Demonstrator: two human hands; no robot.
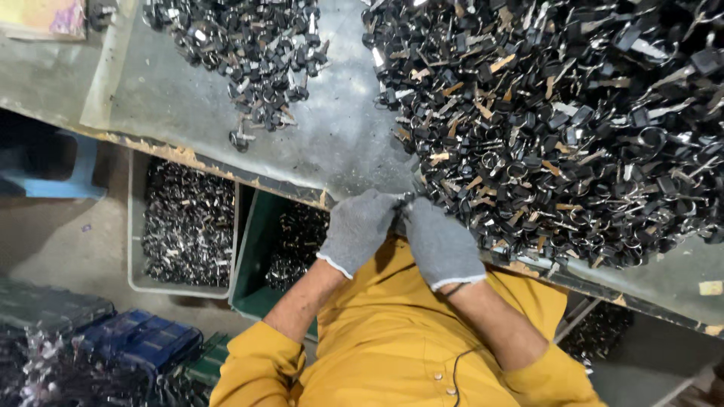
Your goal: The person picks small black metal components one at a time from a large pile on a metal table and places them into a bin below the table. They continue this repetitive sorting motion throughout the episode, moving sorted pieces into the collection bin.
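Grey bench (332, 143): hands (400, 226) w/ small part, key heap (573, 113) beside.

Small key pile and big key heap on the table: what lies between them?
Between the small key pile and the big key heap, the head view shows only bare grey table.

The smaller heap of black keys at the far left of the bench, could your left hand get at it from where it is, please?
Probably yes. The left hand is at the bench edge, and only bare grey bench top lies between it and the smaller heap; it is, though, pressed against the right hand.
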